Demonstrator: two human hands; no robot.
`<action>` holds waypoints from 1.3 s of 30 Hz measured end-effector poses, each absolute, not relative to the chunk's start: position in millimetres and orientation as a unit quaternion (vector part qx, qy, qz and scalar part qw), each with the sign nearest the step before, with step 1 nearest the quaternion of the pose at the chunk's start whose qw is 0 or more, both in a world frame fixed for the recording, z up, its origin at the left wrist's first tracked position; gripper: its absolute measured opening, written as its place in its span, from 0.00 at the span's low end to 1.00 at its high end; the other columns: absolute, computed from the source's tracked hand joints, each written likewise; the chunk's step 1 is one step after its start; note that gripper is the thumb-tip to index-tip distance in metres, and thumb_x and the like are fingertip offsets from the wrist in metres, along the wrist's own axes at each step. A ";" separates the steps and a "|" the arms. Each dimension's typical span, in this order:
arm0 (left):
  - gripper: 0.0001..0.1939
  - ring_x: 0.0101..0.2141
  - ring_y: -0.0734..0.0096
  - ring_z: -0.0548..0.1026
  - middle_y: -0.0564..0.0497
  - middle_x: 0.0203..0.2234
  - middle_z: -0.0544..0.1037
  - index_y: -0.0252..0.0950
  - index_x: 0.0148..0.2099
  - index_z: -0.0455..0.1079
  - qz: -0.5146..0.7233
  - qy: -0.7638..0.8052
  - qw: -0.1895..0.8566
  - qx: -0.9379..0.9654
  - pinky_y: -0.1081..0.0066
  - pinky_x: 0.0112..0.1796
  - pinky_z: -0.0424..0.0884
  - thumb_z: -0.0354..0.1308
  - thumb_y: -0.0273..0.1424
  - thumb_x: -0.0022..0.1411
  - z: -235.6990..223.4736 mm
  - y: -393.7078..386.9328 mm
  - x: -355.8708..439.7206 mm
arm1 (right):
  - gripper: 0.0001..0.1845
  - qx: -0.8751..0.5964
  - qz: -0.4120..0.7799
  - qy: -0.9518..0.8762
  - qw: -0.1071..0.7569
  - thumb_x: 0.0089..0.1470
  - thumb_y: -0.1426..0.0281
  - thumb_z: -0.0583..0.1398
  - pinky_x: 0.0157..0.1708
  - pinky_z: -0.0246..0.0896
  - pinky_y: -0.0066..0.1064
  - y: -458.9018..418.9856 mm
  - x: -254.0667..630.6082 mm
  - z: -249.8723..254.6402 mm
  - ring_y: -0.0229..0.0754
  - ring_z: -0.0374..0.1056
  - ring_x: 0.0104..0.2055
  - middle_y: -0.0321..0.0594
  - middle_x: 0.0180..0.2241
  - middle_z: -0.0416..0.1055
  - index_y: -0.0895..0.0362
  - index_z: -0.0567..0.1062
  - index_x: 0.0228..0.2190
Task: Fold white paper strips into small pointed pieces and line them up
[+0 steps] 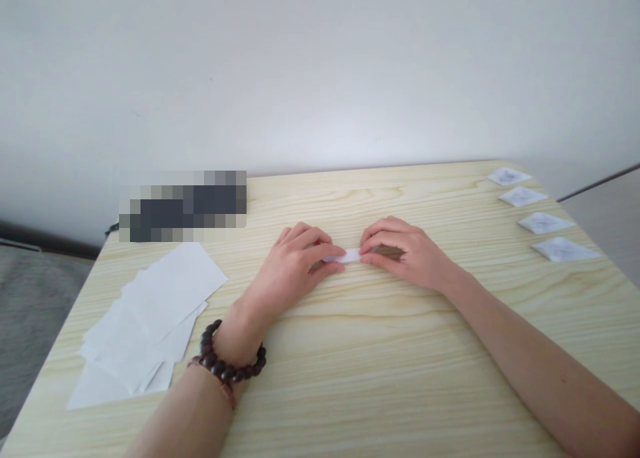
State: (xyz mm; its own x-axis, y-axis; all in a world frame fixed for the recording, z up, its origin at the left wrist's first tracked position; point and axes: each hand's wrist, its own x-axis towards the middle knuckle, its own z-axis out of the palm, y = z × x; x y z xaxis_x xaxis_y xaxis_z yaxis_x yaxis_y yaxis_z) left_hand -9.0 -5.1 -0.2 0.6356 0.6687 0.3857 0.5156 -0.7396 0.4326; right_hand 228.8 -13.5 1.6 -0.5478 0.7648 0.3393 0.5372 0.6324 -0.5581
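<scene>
A small folded strip of white paper (349, 256) lies on the light wooden table (360, 365), near its middle. My left hand (295, 261) pinches the strip's left end with curled fingers. My right hand (405, 253) pinches its right end the same way. Both hands rest on the tabletop, and most of the strip is hidden under the fingers. A dark beaded bracelet (230, 365) circles my left wrist.
A loose stack of white paper sheets (150, 318) lies at the table's left. Several small folded paper pieces (543, 223) sit in a row along the right edge. A blurred dark object (183, 207) rests at the back left, against a pale wall.
</scene>
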 end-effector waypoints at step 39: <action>0.07 0.30 0.71 0.73 0.49 0.28 0.77 0.35 0.36 0.76 0.330 0.339 0.216 0.854 0.71 0.33 0.68 0.58 0.31 0.63 3.0 -9.2 -3.6 | 0.06 -0.367 0.165 -0.850 0.341 0.60 0.71 0.57 0.34 0.62 0.31 -24.0 208.8 -0.9 0.38 0.67 0.32 0.39 0.29 0.72 0.57 0.73 0.32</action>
